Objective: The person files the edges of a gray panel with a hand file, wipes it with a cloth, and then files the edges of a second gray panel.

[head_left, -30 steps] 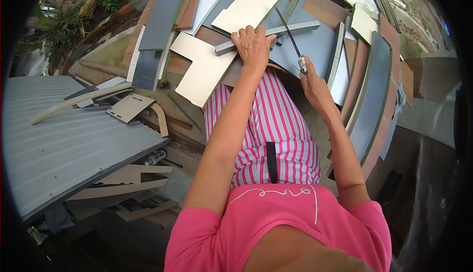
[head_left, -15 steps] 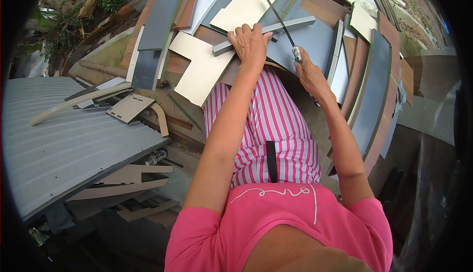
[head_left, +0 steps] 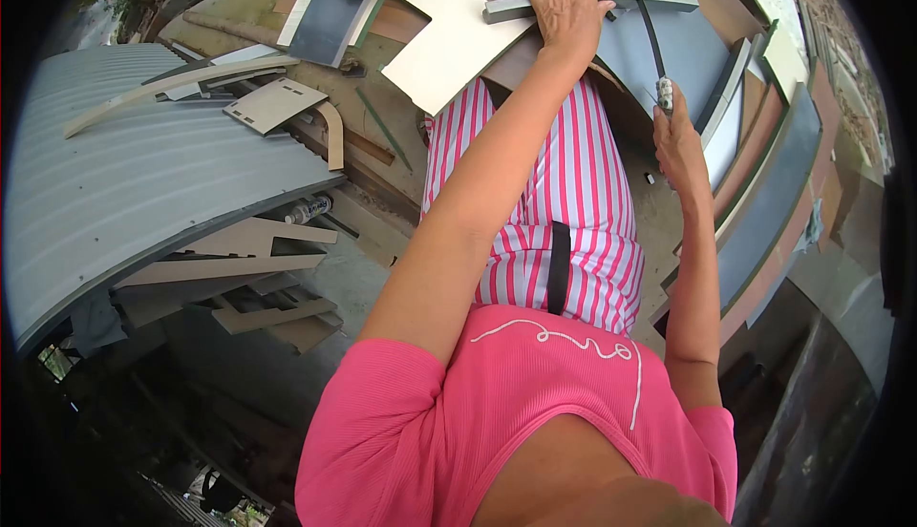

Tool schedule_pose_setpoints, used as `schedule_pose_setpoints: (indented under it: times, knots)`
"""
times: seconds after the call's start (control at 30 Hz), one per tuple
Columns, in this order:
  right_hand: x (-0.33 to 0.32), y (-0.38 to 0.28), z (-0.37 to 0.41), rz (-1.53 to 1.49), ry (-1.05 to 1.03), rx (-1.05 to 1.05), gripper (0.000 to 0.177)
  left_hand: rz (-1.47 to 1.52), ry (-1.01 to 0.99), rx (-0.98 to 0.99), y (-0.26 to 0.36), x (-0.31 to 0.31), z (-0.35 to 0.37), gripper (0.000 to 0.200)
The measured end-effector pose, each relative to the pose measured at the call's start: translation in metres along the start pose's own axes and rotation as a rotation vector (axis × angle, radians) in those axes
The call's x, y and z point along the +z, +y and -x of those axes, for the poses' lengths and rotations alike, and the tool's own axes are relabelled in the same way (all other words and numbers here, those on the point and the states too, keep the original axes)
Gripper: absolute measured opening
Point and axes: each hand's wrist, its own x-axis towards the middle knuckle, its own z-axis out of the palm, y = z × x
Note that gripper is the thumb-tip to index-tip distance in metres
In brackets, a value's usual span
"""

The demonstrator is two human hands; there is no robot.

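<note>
At far left, corrugated metal sheet, strips and offcuts lying on its upper end. Slotted panel sits by its right edge, curved pale piece just beside that. Below, a spray can lies on its side, with pale cut boards underneath in shade. Next right, dark board at the top, then cream panel with a notched outline, reaching to the striped trousers.

Left hand is palm down near top centre, fingers bent over the grey strip, holding it; thumb sticks out to the right. Strip lies crosswise above the knees, over other panels, its ends projecting either side of the hand. Right of that hand, a long thin blade crosses the strip, pointing up and away; cannot tell if the edge touches. Right hand is closed around the tool's pale patterned handle, blue-grey panel to its left. Far right, long boards stand side by side, curving in the lens.
</note>
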Motion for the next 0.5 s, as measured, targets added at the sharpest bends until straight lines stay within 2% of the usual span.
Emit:
schedule_pose_setpoints:
  times: [0.07, 0.2, 0.27, 0.4, 0.43, 0.5]
  knots:
    - [-0.002, 0.002, -0.004, 0.001, -0.009, 0.004, 0.046, 0.030, 0.067, -0.025, 0.000, 0.008, 0.002, 0.039]
    - [0.002, 0.008, 0.000, 0.008, -0.012, 0.007, 0.047, 0.003, 0.037, -0.019, -0.002, 0.004, 0.003, 0.038]
    - [0.005, 0.011, 0.004, 0.017, -0.009, -0.026, 0.047, 0.074, -0.174, -0.040, -0.004, -0.007, 0.005, 0.038]
    - [0.009, 0.010, 0.015, 0.051, 0.016, -0.015, 0.048, 0.068, -0.156, -0.012, -0.007, -0.008, 0.007, 0.037]
    - [0.005, -0.004, 0.019, 0.044, -0.035, 0.064, 0.048, 0.108, -0.129, 0.006, -0.007, -0.008, 0.008, 0.037]
    - [0.010, -0.001, 0.016, -0.080, -0.020, 0.029, 0.049, 0.134, -0.095, 0.016, -0.006, -0.005, 0.006, 0.037]
